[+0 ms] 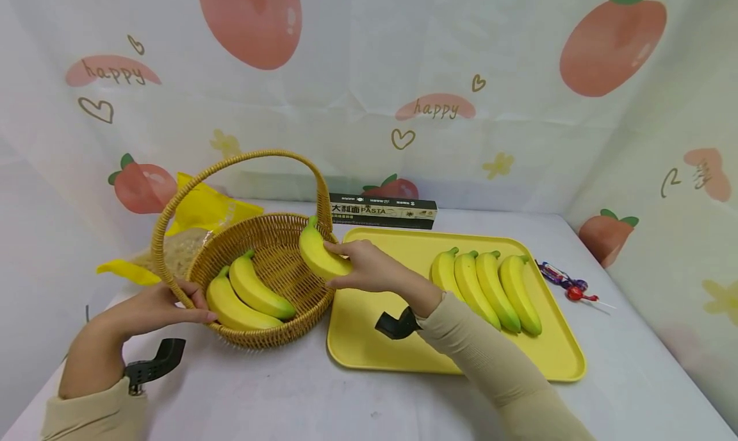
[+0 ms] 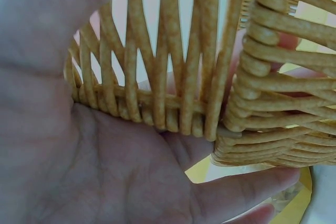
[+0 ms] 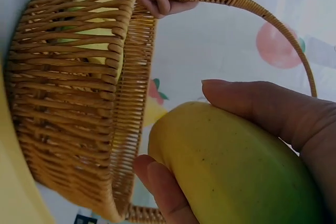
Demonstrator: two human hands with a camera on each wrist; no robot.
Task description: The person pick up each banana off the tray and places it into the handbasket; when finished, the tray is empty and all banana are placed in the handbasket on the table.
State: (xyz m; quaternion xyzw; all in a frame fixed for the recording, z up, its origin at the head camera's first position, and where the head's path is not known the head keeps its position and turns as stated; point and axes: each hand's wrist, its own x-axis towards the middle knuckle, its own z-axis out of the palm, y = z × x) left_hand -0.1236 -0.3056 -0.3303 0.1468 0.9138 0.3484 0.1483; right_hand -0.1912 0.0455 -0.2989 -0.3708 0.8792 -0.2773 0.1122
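Observation:
My right hand (image 1: 371,268) holds a yellow banana (image 1: 318,254) above the right rim of a wicker basket (image 1: 311,319), its green end pointing up and away. In the right wrist view, thumb and fingers lie on either side of the banana (image 3: 231,156). At the basket's left edge, my left hand (image 1: 152,309) grips the rim by the foot of the tall handle (image 1: 254,156). The left wrist view shows the woven side (image 2: 173,56) between its thumb and fingers. Two bananas (image 1: 259,290) lie side by side inside the basket.
A yellow tray (image 1: 375,357) right of the basket bears several bananas (image 1: 492,293) in a row. Behind stand a black pasta box (image 1: 383,211) and a yellow bag (image 1: 210,207). Wrapped candies (image 1: 556,274) and a red lollipop (image 1: 575,293) lie right of the tray.

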